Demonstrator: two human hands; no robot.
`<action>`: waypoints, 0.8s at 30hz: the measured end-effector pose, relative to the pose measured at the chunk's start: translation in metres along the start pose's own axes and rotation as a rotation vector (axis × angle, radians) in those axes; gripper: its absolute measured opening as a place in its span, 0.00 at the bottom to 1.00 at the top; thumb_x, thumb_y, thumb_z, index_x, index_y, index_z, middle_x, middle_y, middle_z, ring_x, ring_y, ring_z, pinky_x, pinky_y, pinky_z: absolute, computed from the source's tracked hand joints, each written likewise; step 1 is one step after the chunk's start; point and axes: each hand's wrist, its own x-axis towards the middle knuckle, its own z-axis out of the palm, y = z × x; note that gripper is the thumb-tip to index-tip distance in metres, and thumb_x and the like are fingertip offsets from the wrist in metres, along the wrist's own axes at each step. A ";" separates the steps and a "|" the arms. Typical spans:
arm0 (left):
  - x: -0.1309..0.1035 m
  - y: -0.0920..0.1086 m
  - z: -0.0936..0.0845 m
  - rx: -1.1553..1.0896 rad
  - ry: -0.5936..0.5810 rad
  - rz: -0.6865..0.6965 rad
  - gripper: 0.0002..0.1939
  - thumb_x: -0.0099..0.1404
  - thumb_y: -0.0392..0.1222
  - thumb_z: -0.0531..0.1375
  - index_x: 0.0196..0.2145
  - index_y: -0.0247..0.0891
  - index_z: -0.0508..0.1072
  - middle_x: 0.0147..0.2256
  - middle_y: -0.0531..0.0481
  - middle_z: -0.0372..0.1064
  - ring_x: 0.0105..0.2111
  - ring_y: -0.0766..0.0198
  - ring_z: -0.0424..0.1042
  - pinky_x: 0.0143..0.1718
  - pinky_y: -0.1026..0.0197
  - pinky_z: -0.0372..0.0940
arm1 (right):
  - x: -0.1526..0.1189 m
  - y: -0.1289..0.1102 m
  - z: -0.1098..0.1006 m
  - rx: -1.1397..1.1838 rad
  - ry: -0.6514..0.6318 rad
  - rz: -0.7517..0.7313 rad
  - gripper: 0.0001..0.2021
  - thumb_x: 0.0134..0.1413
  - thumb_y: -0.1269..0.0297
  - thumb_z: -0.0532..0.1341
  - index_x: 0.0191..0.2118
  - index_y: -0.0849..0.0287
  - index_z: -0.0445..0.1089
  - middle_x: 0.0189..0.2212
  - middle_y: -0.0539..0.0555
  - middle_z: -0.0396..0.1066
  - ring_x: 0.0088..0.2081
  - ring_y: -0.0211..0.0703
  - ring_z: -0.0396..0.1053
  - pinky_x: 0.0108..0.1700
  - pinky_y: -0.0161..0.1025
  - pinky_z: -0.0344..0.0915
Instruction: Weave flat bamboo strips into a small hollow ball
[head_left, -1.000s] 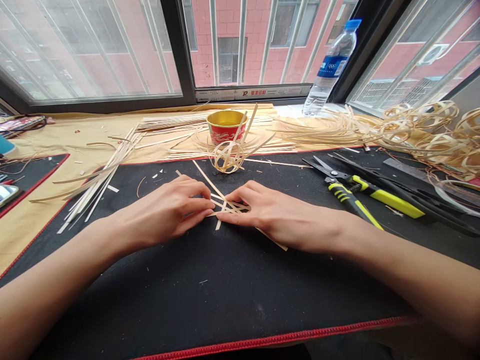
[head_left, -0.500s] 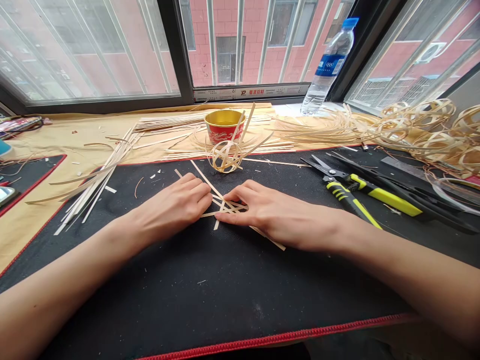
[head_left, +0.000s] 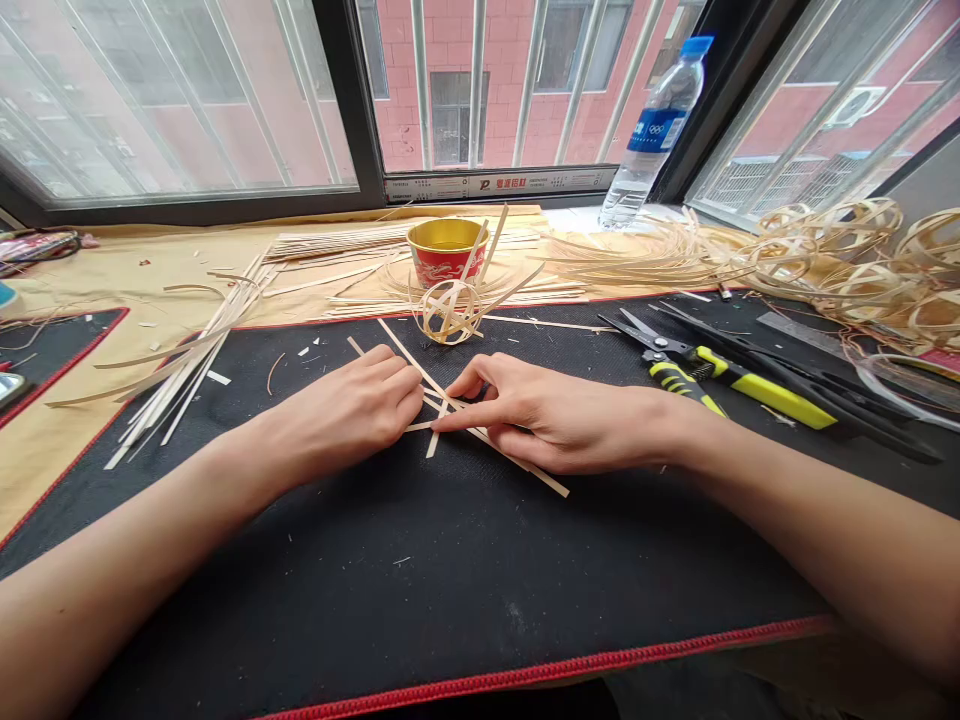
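Several flat, pale bamboo strips [head_left: 442,408] cross one another on the black mat between my hands. My left hand [head_left: 375,395] is closed over their left side, knuckles up, with strip ends showing beyond it. From the right, my right hand [head_left: 525,405] grips the crossing with bent fingers and an outstretched thumb; its palm hides part of the strips. One long strip runs out below this hand toward the lower right. Just beyond the hands stands a small openwork ball of woven strips [head_left: 450,312], with loose ends pointing up and right.
Behind the ball is a red and gold bowl [head_left: 447,255]. Scissors [head_left: 660,352] with yellow-black handles lie at right, near a heap of woven strips [head_left: 832,250]. Loose strips [head_left: 196,350] are bunched at left. A water bottle [head_left: 652,140] stands by the window.
My right hand has shifted slightly, its thumb straighter and the other fingers curled further under the palm. My left hand keeps its place on the strips. The view has moved very slightly.
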 end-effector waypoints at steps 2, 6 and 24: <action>-0.001 0.000 0.001 -0.016 0.016 0.001 0.13 0.66 0.29 0.48 0.29 0.31 0.70 0.30 0.43 0.68 0.30 0.58 0.65 0.34 0.57 0.62 | -0.001 -0.001 -0.002 0.029 -0.021 0.013 0.21 0.59 0.70 0.56 0.58 0.57 0.66 0.50 0.60 0.59 0.52 0.46 0.58 0.59 0.47 0.56; -0.001 0.000 0.000 -0.101 -0.032 -0.065 0.09 0.66 0.30 0.51 0.35 0.31 0.71 0.33 0.42 0.69 0.35 0.56 0.67 0.37 0.57 0.62 | -0.001 -0.003 -0.008 0.038 -0.068 0.023 0.22 0.59 0.72 0.54 0.59 0.58 0.64 0.50 0.60 0.58 0.52 0.46 0.58 0.60 0.47 0.54; 0.001 0.002 -0.003 -0.175 -0.182 -0.169 0.12 0.63 0.24 0.47 0.34 0.33 0.67 0.37 0.43 0.65 0.37 0.56 0.66 0.39 0.57 0.63 | -0.005 0.007 -0.028 0.128 -0.304 -0.039 0.37 0.51 0.69 0.63 0.65 0.61 0.51 0.61 0.61 0.49 0.62 0.50 0.50 0.64 0.46 0.49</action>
